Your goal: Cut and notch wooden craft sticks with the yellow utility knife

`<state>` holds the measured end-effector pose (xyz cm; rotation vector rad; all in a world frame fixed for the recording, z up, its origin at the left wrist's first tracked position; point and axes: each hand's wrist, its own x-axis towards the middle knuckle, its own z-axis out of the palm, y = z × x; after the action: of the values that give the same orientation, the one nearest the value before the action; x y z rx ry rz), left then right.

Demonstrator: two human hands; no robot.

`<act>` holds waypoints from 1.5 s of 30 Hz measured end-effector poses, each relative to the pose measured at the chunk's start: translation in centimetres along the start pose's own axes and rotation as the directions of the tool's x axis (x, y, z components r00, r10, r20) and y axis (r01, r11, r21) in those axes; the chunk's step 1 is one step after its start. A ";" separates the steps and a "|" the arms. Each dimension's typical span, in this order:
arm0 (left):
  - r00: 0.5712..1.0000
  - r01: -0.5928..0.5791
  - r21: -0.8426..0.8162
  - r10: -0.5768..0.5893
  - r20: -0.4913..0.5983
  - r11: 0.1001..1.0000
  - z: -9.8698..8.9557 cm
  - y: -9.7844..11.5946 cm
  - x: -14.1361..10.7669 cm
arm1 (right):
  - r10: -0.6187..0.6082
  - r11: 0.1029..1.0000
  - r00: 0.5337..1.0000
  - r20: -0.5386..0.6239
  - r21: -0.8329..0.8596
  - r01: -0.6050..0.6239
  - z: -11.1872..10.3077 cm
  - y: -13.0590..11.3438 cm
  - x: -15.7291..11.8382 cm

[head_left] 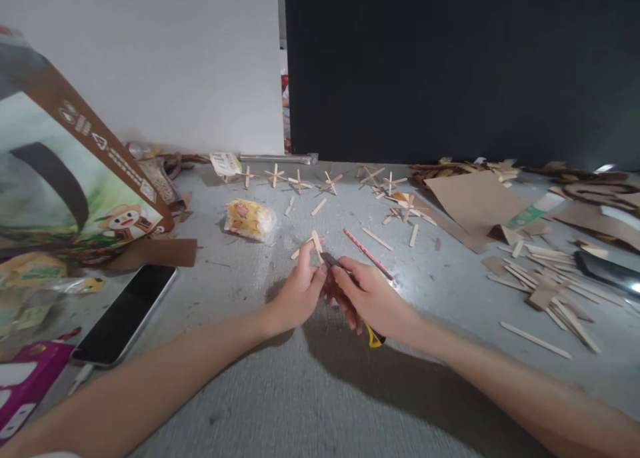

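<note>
**Popsicle stick and cutter, mid-bench**

Hands meet right in the middle of the grey table [320, 391] from where I'm watching. Left hand [295, 295] is pinched closed on a popsicle stick [317, 241], thumb and forefinger on its lower end so the stick pokes up and away from the knuckles. Right hand [367, 297] is wrapped tight around a utility knife [373, 335]: the yellow tail sticks out below the palm, and the dark tip sits right by the base of the stick, next to the left fingertips. Can't tell if the blade is actually touching the wood, since the fingers cover that spot.

Around them: a red-striped pencil [367, 253] lies on the table just beyond the right hand. A little wrapped snack [250, 219] sits further back to the left. Along the far edge there's a row of stick crosses [300, 181], glued or stacked, I can't say which. Loose sticks and cardboard pieces [475, 201] are heaped on the right, with more loose sticks [550, 298] nearer me. A smartphone [125, 315] lies face up, screen dark, at the left, below a big printed paper bag [75, 171]. A magenta box [25, 385] pokes in at the bottom left corner.
</note>
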<state>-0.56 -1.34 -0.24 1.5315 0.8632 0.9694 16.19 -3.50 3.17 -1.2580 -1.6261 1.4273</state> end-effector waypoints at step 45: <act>0.997 -0.008 0.319 -0.018 0.080 0.948 -0.3 0.2 -0.4 | -0.306 0.929 0.905 -0.294 -0.302 0.216 -1.5 1.1 1.2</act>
<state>-0.95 -1.60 -0.08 1.8291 1.0005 0.7826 17.37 -1.86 2.22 -1.2842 -1.7029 0.7982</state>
